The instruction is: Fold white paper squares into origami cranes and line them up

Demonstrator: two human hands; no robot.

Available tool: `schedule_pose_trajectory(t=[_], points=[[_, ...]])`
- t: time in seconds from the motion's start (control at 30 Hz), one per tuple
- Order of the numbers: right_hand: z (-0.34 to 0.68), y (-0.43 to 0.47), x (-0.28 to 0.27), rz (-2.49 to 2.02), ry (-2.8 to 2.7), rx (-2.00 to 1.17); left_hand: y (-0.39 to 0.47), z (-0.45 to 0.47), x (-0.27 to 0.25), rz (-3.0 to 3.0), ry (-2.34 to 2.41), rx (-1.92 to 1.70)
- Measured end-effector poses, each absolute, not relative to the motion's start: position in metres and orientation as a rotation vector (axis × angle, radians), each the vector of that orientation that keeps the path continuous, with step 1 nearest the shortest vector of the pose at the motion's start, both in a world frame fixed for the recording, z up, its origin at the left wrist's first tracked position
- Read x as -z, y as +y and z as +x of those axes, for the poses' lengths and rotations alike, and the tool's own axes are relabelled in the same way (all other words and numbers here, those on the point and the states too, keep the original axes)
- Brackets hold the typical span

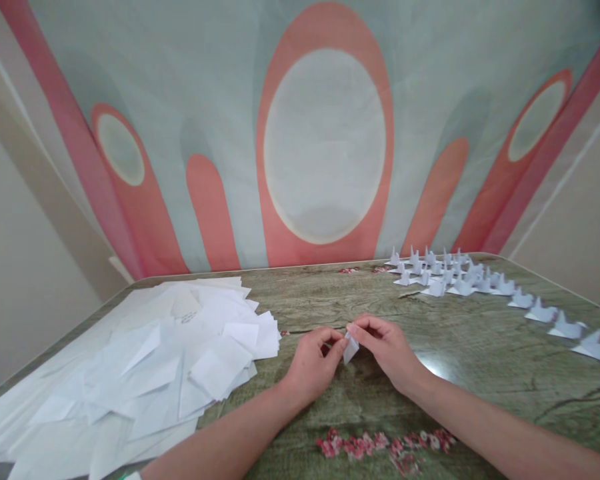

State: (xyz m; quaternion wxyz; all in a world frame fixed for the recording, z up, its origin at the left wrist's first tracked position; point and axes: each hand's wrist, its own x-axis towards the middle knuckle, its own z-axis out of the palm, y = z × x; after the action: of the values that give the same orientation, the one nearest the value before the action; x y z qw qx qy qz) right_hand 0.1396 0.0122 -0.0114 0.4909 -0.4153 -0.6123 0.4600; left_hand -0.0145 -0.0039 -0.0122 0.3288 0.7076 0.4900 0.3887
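Between my two hands is a small piece of folded white paper (351, 349), held above the middle of the table. My left hand (314, 360) pinches its left edge between thumb and index finger. From the other side, my right hand (387, 350) grips its top with thumb and fingertips. The paper's lower point hangs free, and its upper part is partly hidden by my fingers. Several folded paper cranes (463, 285) stand in rows at the back right, to the right of and beyond my right hand.
A large loose heap of white paper sheets (200, 333) covers the table's left side. The wood-grain tabletop (300, 300) has a printed strip of pink blossoms (355, 445) near the front. Behind the table rises a wall covering with orange-red and white oval shapes (325, 147).
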Motion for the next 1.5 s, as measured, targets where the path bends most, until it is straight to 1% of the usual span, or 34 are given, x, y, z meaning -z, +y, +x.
schedule_pose_trajectory(t=[0.27, 0.53, 0.63, 0.87, 1.27, 1.5], points=[[0.142, 0.012, 0.011, -1.007, -1.489, -1.122, -0.004, -0.013, 0.012, 1.787, 1.260, -0.986], [0.136, 0.011, 0.008, -0.992, -1.419, -1.326, 0.000, -0.015, 0.009, 1.630, 1.208, -1.040], [0.135, 0.011, 0.009, -0.944, -1.499, -1.341, 0.002, -0.016, 0.008, 1.520, 1.190, -1.105], [0.137, 0.012, 0.013, -1.062, -1.704, -1.162, 0.006, -0.019, 0.011, 1.384, 1.163, -1.179], [0.137, 0.011, 0.011, -1.035, -1.927, -1.054, 0.004, -0.020, 0.006, 1.298, 1.118, -1.182], [0.137, 0.011, 0.018, -1.084, -2.045, -0.854, 0.004, -0.018, 0.008, 1.381, 1.101, -1.183]])
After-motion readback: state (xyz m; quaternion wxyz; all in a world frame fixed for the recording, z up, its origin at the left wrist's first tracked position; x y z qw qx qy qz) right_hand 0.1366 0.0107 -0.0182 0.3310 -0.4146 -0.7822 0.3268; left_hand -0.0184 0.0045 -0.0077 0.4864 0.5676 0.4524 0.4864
